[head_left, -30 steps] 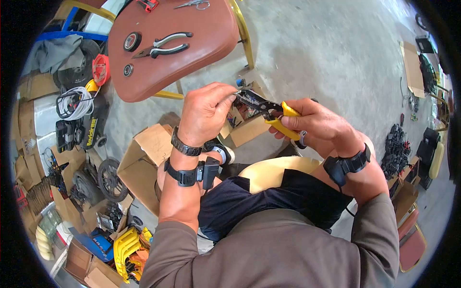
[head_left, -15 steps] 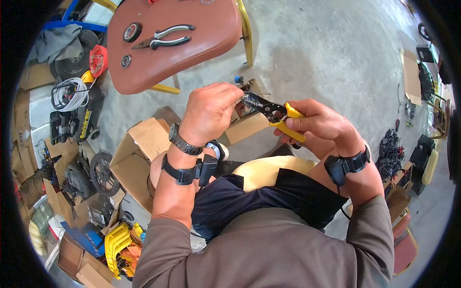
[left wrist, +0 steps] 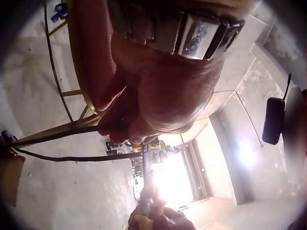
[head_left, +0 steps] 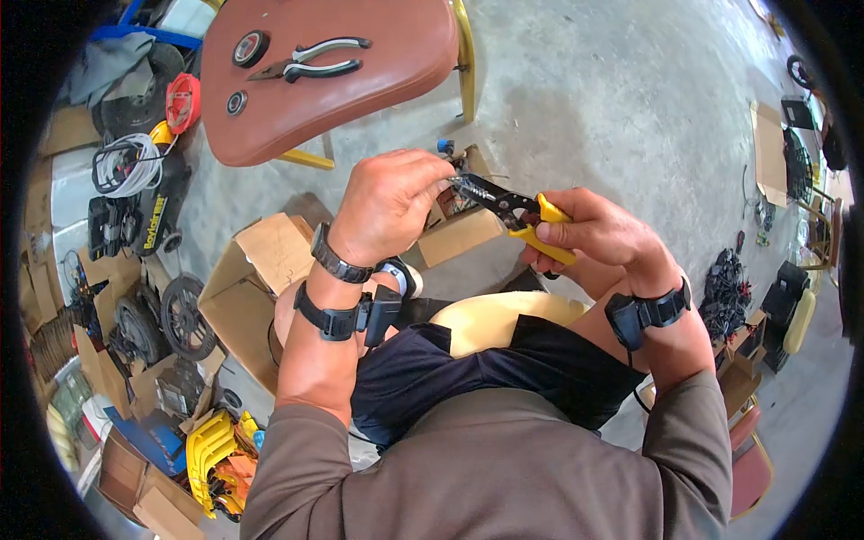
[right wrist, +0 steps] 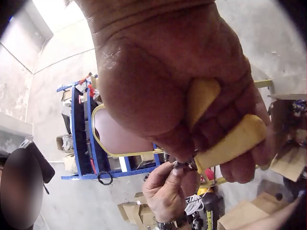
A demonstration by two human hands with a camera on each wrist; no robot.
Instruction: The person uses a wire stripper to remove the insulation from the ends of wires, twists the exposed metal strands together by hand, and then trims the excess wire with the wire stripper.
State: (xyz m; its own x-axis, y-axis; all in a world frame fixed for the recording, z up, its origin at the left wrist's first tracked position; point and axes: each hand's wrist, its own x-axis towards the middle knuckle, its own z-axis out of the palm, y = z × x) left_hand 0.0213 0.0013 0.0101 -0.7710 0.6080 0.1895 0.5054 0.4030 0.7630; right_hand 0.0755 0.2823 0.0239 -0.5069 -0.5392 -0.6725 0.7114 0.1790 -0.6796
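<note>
In the head view, my right hand (head_left: 603, 225) grips the yellow handles of a wire stripper (head_left: 522, 209), its black nose pointing to the left hand. The handles (right wrist: 232, 143) cross the palm in the right wrist view, fingers curled round them. My left hand (head_left: 387, 202) pinches something thin at the tool's tip, mostly hidden by the fingers. The left wrist view shows a thin black cable (left wrist: 81, 158) running to those fingertips. Fingertips and tool nose meet in front of the body, above an open box on the floor.
A brown padded chair (head_left: 360, 99) ahead bears long-nose pliers (head_left: 315, 58), a black roll (head_left: 251, 49) and a small ring (head_left: 237, 103). Cardboard boxes (head_left: 463, 238) stand near the feet. Wheels (head_left: 187, 319) and clutter line the left; black cables (head_left: 725, 292) lie at right.
The head view has shifted, so the chair sits higher and the scissors and red item on it have left the frame. Both hands keep their holds, with the tool's nose still at the left fingertips.
</note>
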